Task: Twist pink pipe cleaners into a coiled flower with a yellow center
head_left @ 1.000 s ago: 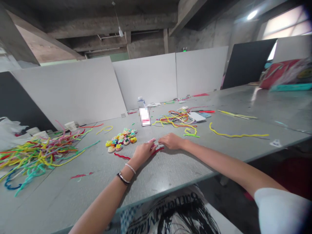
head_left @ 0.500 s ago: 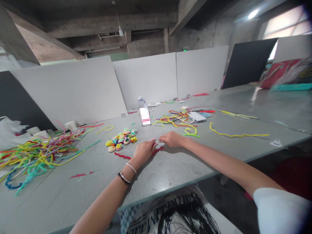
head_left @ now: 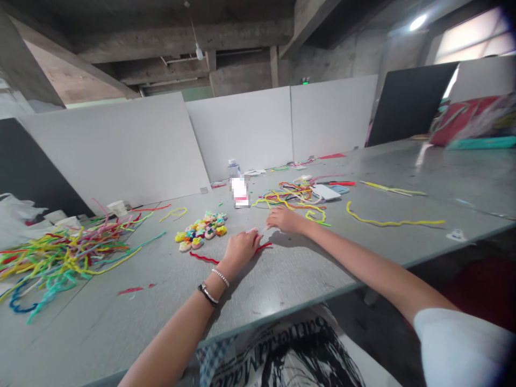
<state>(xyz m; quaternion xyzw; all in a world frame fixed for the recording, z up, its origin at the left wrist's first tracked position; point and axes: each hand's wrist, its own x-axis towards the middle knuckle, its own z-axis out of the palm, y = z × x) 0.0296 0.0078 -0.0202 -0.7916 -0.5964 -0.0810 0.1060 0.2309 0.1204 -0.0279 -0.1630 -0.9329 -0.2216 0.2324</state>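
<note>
step in hand, as a judgement: working a red pipe cleaner (head_left: 264,246) on the desk (head_left: 363,252), probably bending or twisting one end into a small shape. left hand (head_left: 241,246) sits at centre frame, palm down, fingers (head_left: 253,232) curled together over the red pipe cleaner, looks pinched on it, though the contact itself is hidden under the hand. a second red bit shows just left of the wrist, lying flat on the desk. right hand (head_left: 283,219) is just upper right of the left one, fingertips pointing left and drawn together near something pale and small between the two hands; cannot tell whether it grips it.

next move likely calls for a tight pinch at both ends and a small twist, keeping the wire flat so it doesn't spring away.

pose: both forearms reach in from the lower frame, left from bottom centre with a bracelet (head_left: 220,277) and a dark watch band (head_left: 207,294) on the wrist, right from lower right with a white sleeve.

around: cluster of finished flower shapes (head_left: 200,231) left of the hands, big pile of mixed pipe cleaners (head_left: 60,252) at left, a long yellow pipe cleaner (head_left: 393,221) at right, a bottle (head_left: 238,185) above centre.
</note>
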